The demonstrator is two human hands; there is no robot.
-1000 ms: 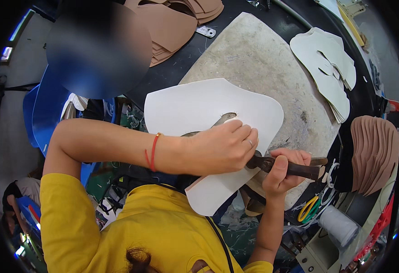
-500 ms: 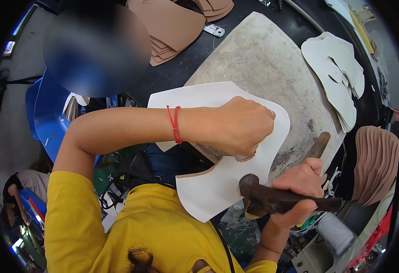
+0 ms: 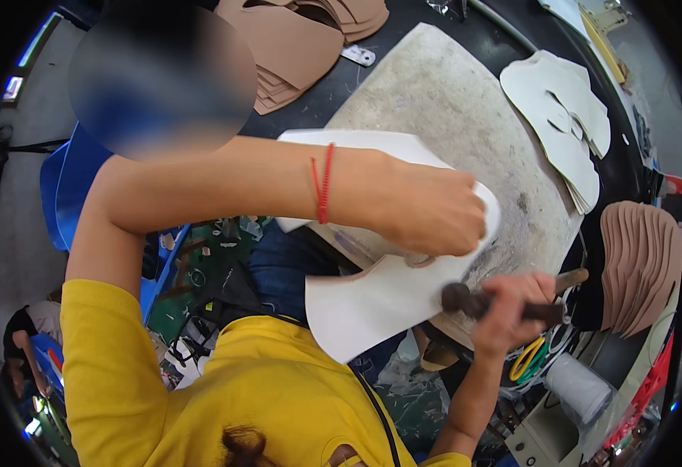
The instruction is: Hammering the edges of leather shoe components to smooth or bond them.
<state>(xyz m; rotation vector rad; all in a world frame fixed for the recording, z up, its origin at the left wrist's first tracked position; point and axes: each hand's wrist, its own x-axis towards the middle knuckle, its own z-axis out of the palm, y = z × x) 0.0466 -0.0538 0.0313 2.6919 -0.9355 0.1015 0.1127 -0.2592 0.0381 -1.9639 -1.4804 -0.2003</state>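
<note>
My left hand (image 3: 434,208) is closed, knuckles up, on a large curved white sheet piece (image 3: 372,311) with a brown underside showing along its cut edge. Its fingertips are tucked under and mostly hidden, gripping the piece near its rounded end. A red cord bracelet circles that wrist. In my right hand (image 3: 510,315) is a hammer (image 3: 465,300) with a dark metal head and a wooden handle pointing right. The hammer head is close to the right edge of the white piece; whether it touches cannot be told. Beneath the piece lies a pale, scuffed slab (image 3: 434,86).
Brown cut pieces (image 3: 294,47) are stacked at the far left of the dark table, more (image 3: 640,265) at the right. White cut pieces (image 3: 551,117) lie beyond the slab's right edge. A white thread spool (image 3: 578,389) stands lower right; a blue chair (image 3: 61,194) is at left.
My right hand and the hammer have shifted up and to the right, and the hammer has turned. My left hand has slid slightly right on the white piece, which has shifted a little too.
</note>
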